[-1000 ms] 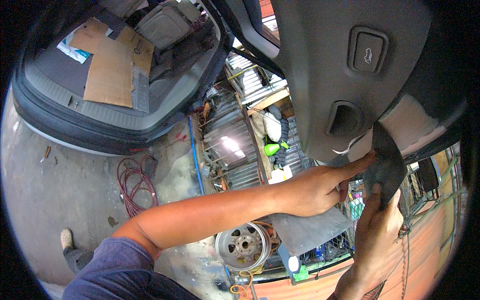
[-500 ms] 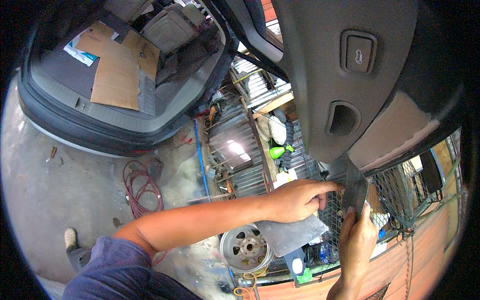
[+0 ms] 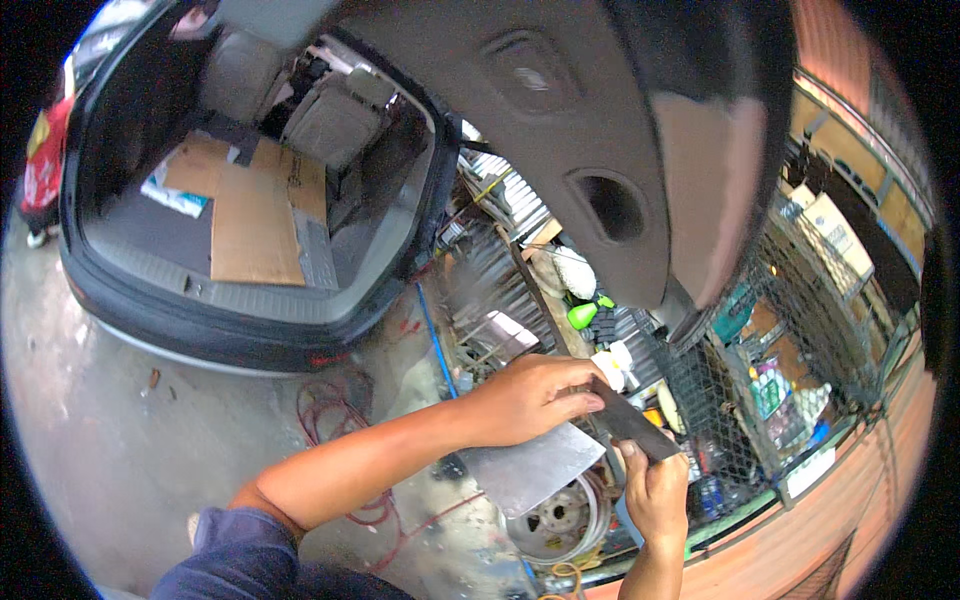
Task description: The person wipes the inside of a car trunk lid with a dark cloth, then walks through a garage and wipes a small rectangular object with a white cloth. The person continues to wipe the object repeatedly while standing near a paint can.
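My left hand (image 3: 530, 398) is closed and carries a thin grey flat plate (image 3: 535, 468), which sticks out below the fingers. Its thumb and fingertips meet the upper end of a dark flat strip (image 3: 630, 418). Gripping the strip's lower end is my right hand (image 3: 657, 488), thumb along its face. The strip slants between the two hands, just right of the plate. Above them hangs the raised tailgate (image 3: 560, 150) of a car, with a dull tan patch (image 3: 712, 170) on its outer edge. How my left fingers hold the plate underneath is hidden.
The open cargo area at left holds flattened cardboard (image 3: 255, 230). A wheel rim (image 3: 560, 525) lies beneath the hands. Red hose (image 3: 335, 410) coils on the concrete floor. Wire mesh (image 3: 725, 430) and a cluttered shelf stand at right; a green spray bottle (image 3: 583, 315) lies beyond the hands.
My view has shifted, with the tailgate now farther up. Both hands, plate and strip have moved left in view, away from the tailgate edge. My pointing left index finger has bent in to the strip.
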Tool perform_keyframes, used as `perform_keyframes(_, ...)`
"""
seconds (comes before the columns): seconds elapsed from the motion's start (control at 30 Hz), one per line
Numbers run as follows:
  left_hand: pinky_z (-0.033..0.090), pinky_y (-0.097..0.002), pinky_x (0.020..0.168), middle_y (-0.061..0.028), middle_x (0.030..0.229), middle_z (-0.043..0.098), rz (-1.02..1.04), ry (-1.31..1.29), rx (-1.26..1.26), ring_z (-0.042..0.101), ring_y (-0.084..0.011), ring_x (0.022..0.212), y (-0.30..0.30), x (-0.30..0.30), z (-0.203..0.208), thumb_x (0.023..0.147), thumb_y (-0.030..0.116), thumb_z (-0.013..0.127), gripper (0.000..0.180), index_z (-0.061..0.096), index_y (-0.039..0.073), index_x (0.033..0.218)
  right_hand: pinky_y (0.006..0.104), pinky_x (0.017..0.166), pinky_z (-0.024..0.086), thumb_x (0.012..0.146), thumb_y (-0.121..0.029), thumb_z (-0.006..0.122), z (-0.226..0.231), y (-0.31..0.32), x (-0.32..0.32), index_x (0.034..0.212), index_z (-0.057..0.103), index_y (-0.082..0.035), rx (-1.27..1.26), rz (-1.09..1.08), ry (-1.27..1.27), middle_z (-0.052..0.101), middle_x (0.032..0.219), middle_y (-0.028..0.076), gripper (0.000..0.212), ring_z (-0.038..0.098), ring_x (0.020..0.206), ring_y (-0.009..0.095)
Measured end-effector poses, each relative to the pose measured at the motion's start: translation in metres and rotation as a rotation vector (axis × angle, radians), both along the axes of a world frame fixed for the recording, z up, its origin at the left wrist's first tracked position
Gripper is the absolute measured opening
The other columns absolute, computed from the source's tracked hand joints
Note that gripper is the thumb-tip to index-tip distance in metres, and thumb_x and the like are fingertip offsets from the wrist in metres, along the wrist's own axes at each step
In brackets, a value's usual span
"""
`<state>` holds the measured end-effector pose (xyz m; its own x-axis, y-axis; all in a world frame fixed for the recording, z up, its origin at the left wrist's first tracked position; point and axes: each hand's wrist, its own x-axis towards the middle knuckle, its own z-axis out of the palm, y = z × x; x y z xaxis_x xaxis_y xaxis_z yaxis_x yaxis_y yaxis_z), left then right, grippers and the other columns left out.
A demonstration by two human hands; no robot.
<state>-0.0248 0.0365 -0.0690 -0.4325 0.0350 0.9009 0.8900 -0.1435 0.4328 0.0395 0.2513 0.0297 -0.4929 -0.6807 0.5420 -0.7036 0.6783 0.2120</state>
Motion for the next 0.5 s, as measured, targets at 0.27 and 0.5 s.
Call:
perform_keyframes(0.27, 0.053, -0.0373, 0.086, -0.0127, 0.104, 0.071, 0.282, -0.024, -0.301, 0.069, -0.0299, 0.099, -0.014, 0.017, 0.001, 0.092, 0.009, 0.064, 0.016, 0.069, 0.004, 0.107, 0.0421, 0.089, 0.053, 0.085, 0.002, 0.062, -0.039, 0.016, -0.042, 0.110, 0.058, -0.003, -0.170, 0.186, -0.269, 0.067, 0.114, 0.017, 0.026, 0.066, 0.104, 0.036)
perform_keyframes(0.5, 0.054, -0.0395, 0.080, -0.0134, 0.102, 0.069, 0.571, 0.000, -0.434, 0.068, -0.0335, 0.096, -0.008, 0.030, 0.012, 0.086, 0.003, 0.066, 0.019, 0.068, 0.004, 0.105, 0.0388, 0.100, 0.047, 0.078, 0.009, 0.056, -0.060, 0.026, -0.088, 0.119, 0.061, 0.000, -0.386, 0.403, -0.304, 0.063, 0.125, 0.017, 0.043, 0.061, 0.118, 0.033)
